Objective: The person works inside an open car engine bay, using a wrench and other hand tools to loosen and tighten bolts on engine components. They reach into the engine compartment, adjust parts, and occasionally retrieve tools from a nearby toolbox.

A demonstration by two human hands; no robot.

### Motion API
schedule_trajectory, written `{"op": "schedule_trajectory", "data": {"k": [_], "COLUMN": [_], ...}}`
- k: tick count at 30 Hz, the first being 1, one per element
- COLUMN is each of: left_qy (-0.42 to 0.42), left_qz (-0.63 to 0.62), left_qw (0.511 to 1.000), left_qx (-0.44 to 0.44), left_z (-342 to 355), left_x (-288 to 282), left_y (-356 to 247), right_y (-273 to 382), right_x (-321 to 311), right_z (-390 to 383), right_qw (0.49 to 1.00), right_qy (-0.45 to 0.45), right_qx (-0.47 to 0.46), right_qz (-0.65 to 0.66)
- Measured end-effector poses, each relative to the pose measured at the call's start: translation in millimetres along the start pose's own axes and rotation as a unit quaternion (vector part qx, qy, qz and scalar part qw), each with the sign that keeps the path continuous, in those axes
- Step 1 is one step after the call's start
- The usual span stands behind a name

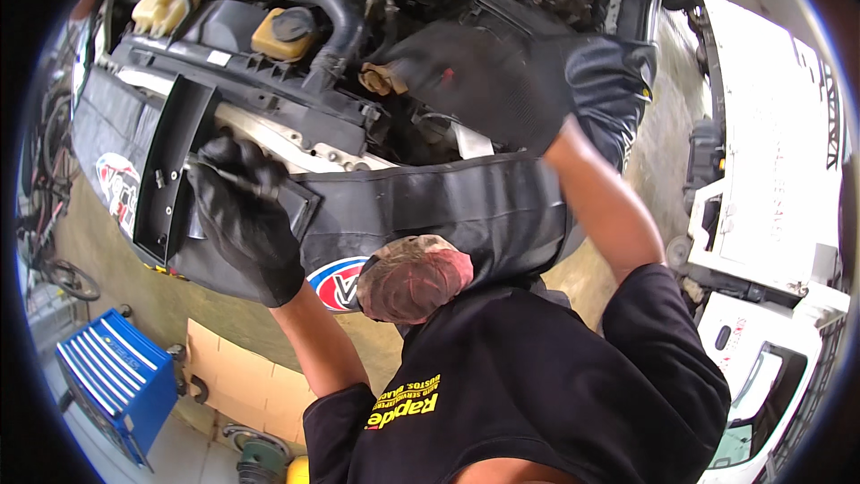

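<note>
My left hand (246, 224), in a black glove, is closed over the black tray at the front of the car. A slim metal rod-like tool (235, 177) shows between its curled fingers; its exact kind I cannot make out. Small metal fasteners (167, 181) lie in the long black tray (184, 99). My right hand (484, 81), gloved in black too, reaches over the right part of the engine bay. Motion smears it, and a tan patch (383, 79) shows at its fingertips. What it touches, if anything, is hidden.
A black protective cover (430, 206) drapes the car's front edge, with a stained cloth bundle (417, 278) against it. A yellowish capped reservoir (282, 33) and a thick black hose (336, 13) stand in the engine bay. A blue tool cabinet (116, 367) is at lower left, a white truck (761, 152) right.
</note>
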State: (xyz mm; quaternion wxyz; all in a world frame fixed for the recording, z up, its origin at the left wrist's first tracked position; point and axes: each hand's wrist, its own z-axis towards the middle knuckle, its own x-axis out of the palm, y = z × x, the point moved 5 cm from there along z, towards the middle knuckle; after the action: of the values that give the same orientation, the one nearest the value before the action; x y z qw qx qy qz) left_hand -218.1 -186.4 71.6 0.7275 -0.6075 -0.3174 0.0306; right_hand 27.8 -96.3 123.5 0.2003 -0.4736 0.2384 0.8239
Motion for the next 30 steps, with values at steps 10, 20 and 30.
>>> {"op": "schedule_trajectory", "data": {"k": [10, 20, 30], "left_qy": [0.095, 0.109, 0.089], "left_qz": [0.093, 0.205, 0.125], "left_qw": [0.972, 0.967, 0.986], "left_qx": [-0.195, -0.11, -0.068], "left_z": [-108.4, -120.3, -109.8], "left_x": [79.6, 78.7, 57.7], "left_y": [81.4, 102.4, 109.3], "right_y": [-317.8, -304.1, -244.2], "right_x": [143.4, 172.6, 99.1], "right_z": [-190.0, -187.2, -125.0], "right_qw": [0.866, 0.872, 0.955], "right_qy": [0.376, 0.242, 0.158], "right_qx": [0.275, 0.415, 0.246], "right_qz": [-0.182, -0.094, -0.044]}}
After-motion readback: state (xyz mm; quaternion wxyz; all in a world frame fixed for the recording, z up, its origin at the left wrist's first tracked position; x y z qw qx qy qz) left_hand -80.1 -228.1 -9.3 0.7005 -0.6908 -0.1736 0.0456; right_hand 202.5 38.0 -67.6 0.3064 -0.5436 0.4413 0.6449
